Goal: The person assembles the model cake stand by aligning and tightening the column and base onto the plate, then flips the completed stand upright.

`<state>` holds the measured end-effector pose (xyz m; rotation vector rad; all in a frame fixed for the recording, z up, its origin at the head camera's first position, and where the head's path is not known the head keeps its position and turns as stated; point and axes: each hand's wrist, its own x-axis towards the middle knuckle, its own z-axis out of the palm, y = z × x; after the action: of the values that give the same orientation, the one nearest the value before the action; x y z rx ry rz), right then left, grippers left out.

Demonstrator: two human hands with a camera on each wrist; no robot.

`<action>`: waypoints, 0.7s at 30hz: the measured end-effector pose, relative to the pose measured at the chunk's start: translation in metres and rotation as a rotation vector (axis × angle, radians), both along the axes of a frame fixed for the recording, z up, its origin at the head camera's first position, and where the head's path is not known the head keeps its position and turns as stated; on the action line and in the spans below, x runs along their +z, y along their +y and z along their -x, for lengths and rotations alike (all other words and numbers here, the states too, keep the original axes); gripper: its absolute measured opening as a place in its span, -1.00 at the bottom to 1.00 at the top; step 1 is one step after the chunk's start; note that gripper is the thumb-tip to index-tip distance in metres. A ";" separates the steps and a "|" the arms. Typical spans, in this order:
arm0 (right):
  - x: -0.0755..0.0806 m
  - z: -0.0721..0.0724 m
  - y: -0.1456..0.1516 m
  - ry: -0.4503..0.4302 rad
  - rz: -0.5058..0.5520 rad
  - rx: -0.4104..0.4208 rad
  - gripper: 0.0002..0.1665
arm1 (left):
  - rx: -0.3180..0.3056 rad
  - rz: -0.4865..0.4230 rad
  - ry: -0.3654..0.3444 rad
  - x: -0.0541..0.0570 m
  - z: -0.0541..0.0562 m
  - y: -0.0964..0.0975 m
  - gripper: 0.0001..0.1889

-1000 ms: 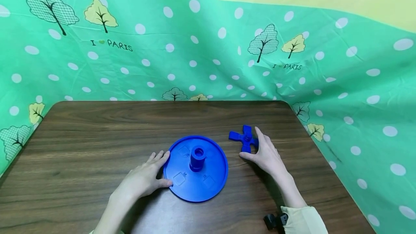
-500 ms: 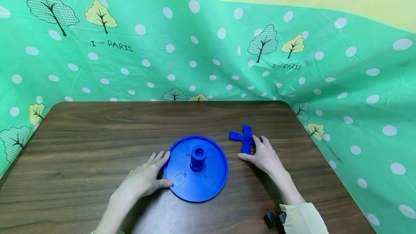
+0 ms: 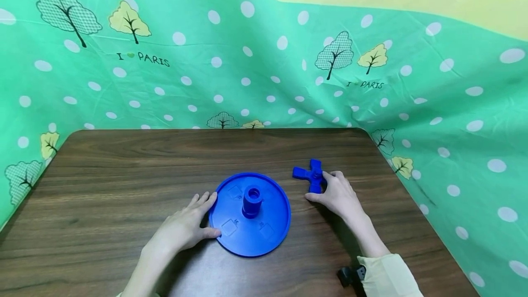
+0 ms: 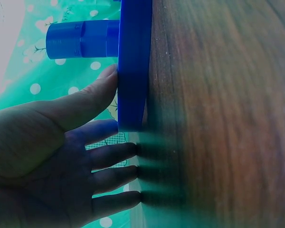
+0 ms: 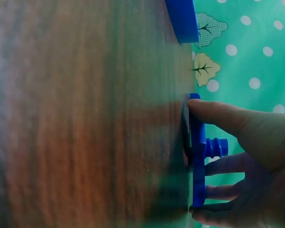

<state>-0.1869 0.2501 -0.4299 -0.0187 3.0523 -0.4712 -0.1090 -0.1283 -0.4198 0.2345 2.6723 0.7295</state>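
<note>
A round blue disc with a raised rim lies on the table, a hollow blue post upright at its middle. My left hand rests against its left side, thumb and index finger at the rim, fingers straight and spread. To the right of the disc is a flat blue cross-shaped piece. My right hand pinches this piece from its right side, thumb on the near arm and fingers across from it. A ridged stub rises from its centre in the right wrist view. The fingers hide its right arm.
The brown wooden table reaches back to a green dotted cloth, which also hangs along the right side. A small black device sits at my right sleeve.
My right hand's fingers have drawn in from beyond the cross-shaped piece's right arm and now hold it. The left hand and the disc keep their place.
</note>
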 end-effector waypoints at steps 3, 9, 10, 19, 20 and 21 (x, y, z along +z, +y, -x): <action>0.003 0.001 0.002 0.025 0.000 0.010 0.13 | 0.002 -0.002 -0.004 0.001 0.000 0.000 -0.03; 0.008 0.004 0.003 0.060 0.024 0.009 0.14 | 0.003 -0.004 -0.002 0.002 -0.001 0.000 -0.03; 0.009 0.004 0.003 0.067 0.030 0.008 0.14 | 0.003 -0.004 -0.002 0.002 -0.001 0.000 -0.03; 0.015 0.005 -0.002 0.175 0.073 -0.007 0.10 | 0.002 0.001 0.002 0.002 -0.001 0.000 -0.04; 0.016 0.005 -0.003 0.191 0.079 -0.009 0.10 | 0.001 0.000 0.001 0.002 -0.001 0.000 -0.04; 0.017 0.006 -0.003 0.206 0.083 -0.011 0.10 | 0.002 0.000 0.001 0.002 -0.001 0.000 -0.04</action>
<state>-0.1926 0.2468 -0.4131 -0.0573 3.2325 -0.6339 -0.1082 -0.1282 -0.4183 0.2329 2.6739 0.7303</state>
